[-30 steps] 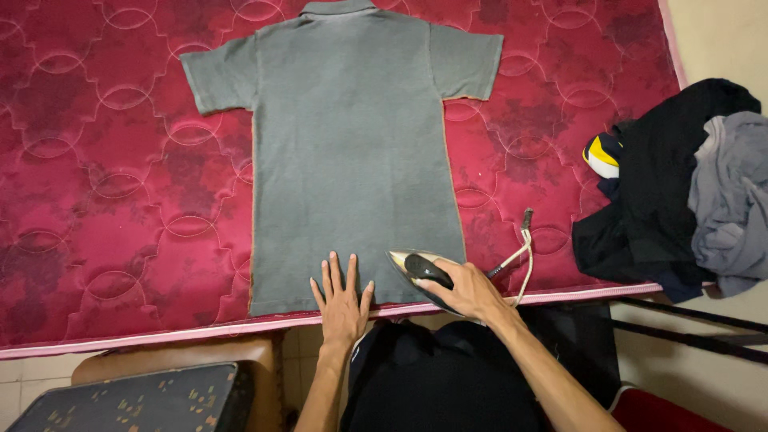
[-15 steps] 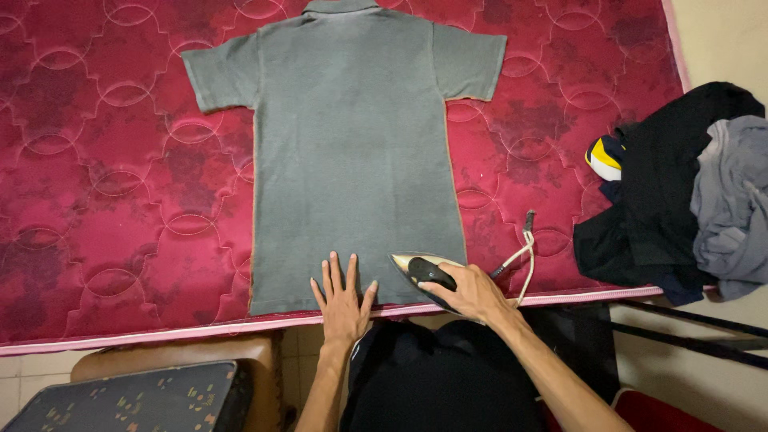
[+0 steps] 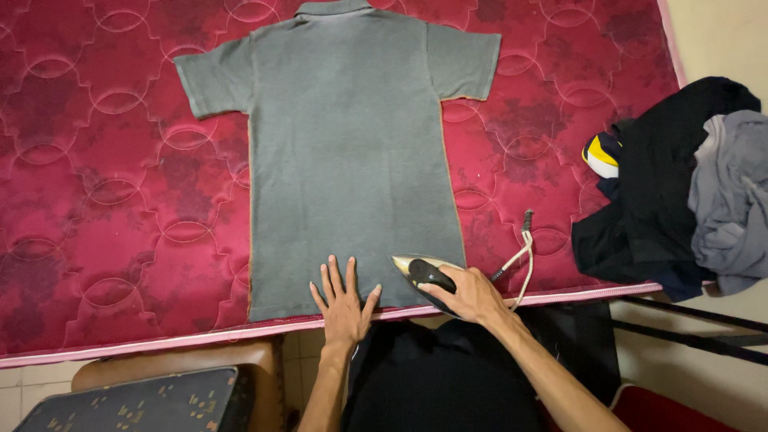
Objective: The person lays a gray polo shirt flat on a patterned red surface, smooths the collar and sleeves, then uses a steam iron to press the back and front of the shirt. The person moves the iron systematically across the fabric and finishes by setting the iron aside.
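Note:
A grey polo shirt [image 3: 348, 152] lies spread flat, back up, on a red quilted mattress [image 3: 112, 200]. My left hand [image 3: 344, 300] rests palm down with fingers spread on the shirt's bottom hem. My right hand [image 3: 472, 294] grips the black handle of a metal clothes iron [image 3: 416, 270], which sits on the shirt's lower right corner, tip pointing left. The iron's white cord [image 3: 522, 256] curls over the mattress behind it.
A heap of black and grey clothes [image 3: 680, 184] with a yellow and white item [image 3: 602, 154] lies at the mattress's right edge. A brown stool [image 3: 184, 364] and a dark patterned case [image 3: 136, 404] stand below the mattress's front edge. Black bars [image 3: 696, 328] run lower right.
The iron and my right hand have shifted very slightly along the hem. My left hand stays flat on the shirt. The view has drifted a little.

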